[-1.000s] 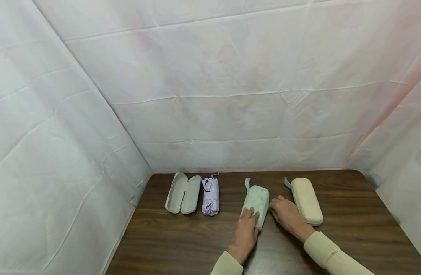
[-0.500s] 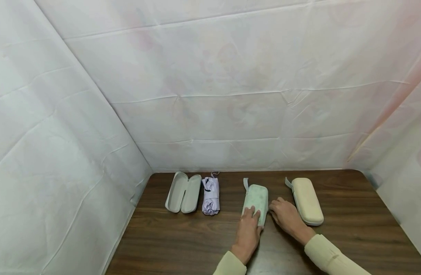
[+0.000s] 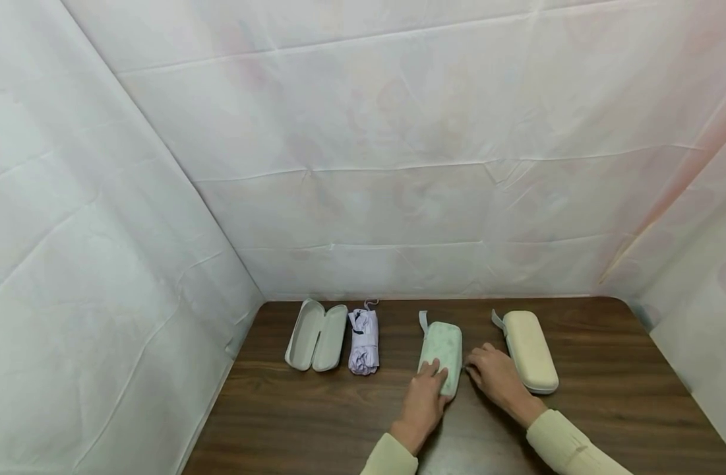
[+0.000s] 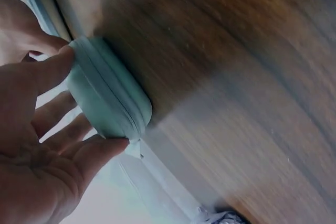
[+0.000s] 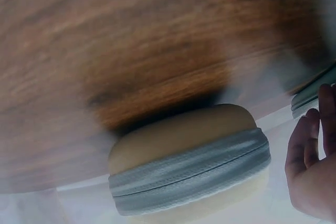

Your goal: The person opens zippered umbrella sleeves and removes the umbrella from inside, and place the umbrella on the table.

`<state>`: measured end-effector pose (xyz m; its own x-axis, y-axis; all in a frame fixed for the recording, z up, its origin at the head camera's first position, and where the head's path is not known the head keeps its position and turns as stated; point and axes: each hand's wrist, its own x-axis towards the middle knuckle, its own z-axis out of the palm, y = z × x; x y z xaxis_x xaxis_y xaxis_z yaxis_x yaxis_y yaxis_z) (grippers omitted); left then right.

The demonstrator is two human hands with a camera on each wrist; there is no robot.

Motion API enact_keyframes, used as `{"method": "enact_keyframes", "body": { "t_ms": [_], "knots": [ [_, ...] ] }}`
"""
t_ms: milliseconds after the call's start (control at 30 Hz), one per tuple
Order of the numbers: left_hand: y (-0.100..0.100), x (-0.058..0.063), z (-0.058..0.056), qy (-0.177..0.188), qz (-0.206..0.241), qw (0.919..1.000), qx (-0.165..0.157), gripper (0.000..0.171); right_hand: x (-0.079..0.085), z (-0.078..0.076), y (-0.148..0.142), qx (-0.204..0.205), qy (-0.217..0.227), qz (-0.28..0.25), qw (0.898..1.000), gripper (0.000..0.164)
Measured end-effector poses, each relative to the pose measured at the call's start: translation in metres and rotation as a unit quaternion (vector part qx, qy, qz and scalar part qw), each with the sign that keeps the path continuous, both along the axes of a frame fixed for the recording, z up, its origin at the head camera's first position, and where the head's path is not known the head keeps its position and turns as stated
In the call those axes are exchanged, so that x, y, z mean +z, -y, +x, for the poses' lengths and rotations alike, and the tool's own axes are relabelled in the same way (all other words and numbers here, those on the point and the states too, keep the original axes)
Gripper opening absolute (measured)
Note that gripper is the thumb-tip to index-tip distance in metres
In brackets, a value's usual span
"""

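A closed pale green zip case lies on the table, its wrist strap pointing to the back. My left hand holds its near end, fingers on top and thumb at the side. In the left wrist view, thumb and fingers span the end of the case, with the zip running between them. My right hand is at the right side of the case, fingertips pinched together at the zip edge. They seem to grip the zipper pull, which is mostly hidden. Close by on the right lies a closed cream zip case.
On the left, an opened grey-white case lies beside a folded lilac umbrella with a wrist loop. All stand on a dark wooden table. White sheeting hangs behind and at both sides.
Both hands stay at the green case. The left hand and the case shift very slightly; the right hand hardly moves.
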<state>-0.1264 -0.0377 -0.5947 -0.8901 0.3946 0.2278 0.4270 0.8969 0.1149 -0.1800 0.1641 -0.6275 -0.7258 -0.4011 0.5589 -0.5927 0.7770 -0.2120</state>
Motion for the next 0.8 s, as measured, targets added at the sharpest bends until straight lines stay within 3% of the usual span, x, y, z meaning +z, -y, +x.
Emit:
{"method": "enact_keyframes", "body": {
  "t_ms": [467,800],
  "knots": [
    [-0.009,-0.002,0.001,0.023,0.013,0.9987,0.044,0.049,-0.002,0.007,0.000,0.015,-0.006,-0.005,1.000,0.026],
    [-0.018,-0.005,0.000,0.007,-0.024,0.9975,0.066,0.046,-0.003,0.009,0.001,0.016,-0.001,0.003,1.000,0.026]
  ]
}}
